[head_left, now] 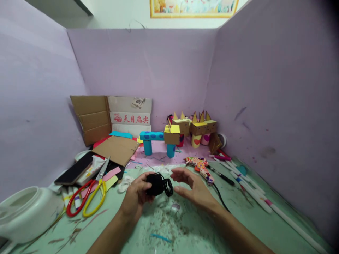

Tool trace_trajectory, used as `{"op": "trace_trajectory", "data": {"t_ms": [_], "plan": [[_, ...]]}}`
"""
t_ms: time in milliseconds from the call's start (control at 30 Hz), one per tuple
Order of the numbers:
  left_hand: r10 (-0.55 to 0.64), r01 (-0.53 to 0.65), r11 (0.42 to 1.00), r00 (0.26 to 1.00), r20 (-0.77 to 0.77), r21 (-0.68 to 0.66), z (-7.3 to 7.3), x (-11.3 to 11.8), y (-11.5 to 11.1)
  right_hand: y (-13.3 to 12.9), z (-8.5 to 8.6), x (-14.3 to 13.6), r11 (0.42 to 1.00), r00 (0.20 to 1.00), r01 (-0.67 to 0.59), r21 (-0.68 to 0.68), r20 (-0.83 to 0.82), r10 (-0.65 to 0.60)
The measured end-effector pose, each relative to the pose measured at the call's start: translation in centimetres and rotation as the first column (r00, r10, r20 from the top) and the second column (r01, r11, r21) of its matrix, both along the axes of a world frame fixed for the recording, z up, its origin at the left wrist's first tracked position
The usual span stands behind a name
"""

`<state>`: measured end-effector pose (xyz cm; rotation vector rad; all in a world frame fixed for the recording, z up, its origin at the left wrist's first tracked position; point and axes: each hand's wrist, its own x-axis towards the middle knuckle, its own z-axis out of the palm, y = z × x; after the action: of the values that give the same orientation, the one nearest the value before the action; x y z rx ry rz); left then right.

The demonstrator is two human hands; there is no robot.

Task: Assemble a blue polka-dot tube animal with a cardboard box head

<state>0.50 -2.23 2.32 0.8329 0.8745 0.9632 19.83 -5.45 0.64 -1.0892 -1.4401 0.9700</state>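
Note:
My left hand (139,190) grips a small ball of black yarn (155,183) above the middle of the table. Loose loops of the same yarn (168,187) hang off its right side. Just to the right, my right hand (188,185) is curved with thumb and fingers apart, nothing between them. Behind the hands stands a blue paper-tube animal (156,135) with dark spots and a cardboard box head (172,137). Further back on the right are several similar cardboard-headed figures (202,127).
Scissors (96,185) with red and yellow handles, a phone (74,168) and a pale green pot (29,211) lie left. Cardboard (116,150) is behind them. To the right are a patterned glue gun (201,167) with a cord, a black-handled tool (222,175) and white tubes (251,190).

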Motion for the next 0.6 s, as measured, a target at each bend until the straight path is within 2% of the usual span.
{"op": "trace_trajectory", "data": {"t_ms": [200,367,533,600], "plan": [[0.050,-0.044,0.998,0.987,0.151,-0.047,-0.3,-0.1,0.5,0.7,-0.7,0.0,0.998,0.993,0.055,0.005,-0.108,-0.055],[0.072,-0.059,0.995,0.982,0.172,-0.080,0.1,0.0,0.2,0.8,-1.2,0.1,0.997,0.970,-0.051,-0.064,-0.240,0.034],[0.013,-0.005,0.999,0.979,0.205,-0.039,-0.4,0.2,0.3,0.6,-1.3,-0.7,0.966,0.939,-0.195,-0.167,-0.317,0.135],[0.006,0.001,0.999,0.980,0.201,-0.036,-0.6,0.1,0.5,0.6,-1.4,-1.0,0.955,0.924,-0.215,-0.203,-0.358,0.133]]}}
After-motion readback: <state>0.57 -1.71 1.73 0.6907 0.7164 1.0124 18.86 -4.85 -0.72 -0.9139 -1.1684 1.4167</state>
